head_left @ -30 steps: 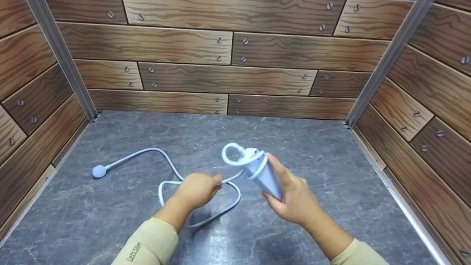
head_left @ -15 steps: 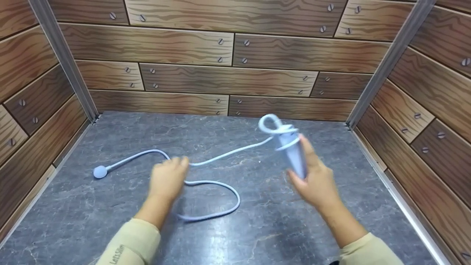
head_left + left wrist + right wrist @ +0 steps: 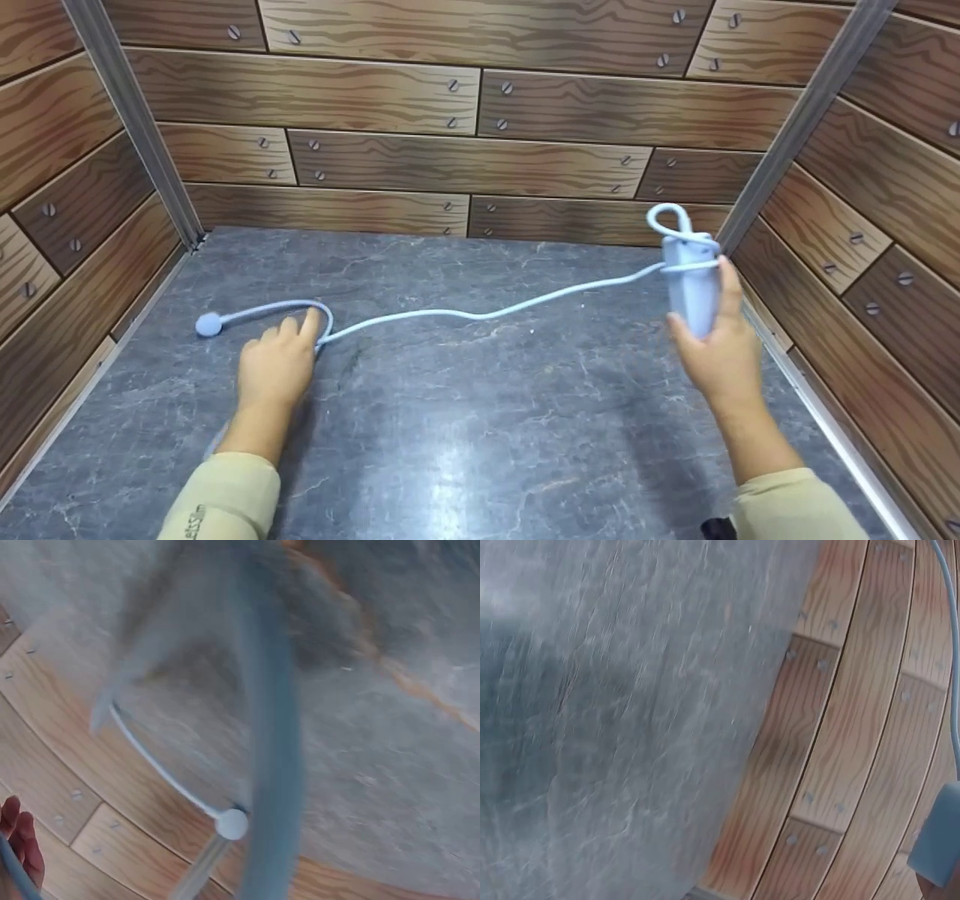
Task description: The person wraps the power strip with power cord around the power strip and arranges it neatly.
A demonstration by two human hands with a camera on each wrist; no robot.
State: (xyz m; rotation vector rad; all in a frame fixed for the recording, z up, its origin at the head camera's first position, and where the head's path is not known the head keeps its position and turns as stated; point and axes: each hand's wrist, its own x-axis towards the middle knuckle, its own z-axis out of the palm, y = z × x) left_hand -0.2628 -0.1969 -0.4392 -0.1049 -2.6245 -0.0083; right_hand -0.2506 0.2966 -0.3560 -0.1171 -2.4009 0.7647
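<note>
- Over the right of the table (image 3: 450, 397), head view: the right hand (image 3: 724, 367) has its grip clamped on a pale-blue block (image 3: 691, 292), likely light, hard and smooth, best held across its sides. The cable (image 3: 480, 316), seemingly soft, runs to the left hand (image 3: 276, 367); whether that grip is closed, I cannot tell.
- In the left wrist view, blurred cable passes near the round end (image 3: 231, 825).
- At the right wrist view's edge, only the block's corner shows.
</note>
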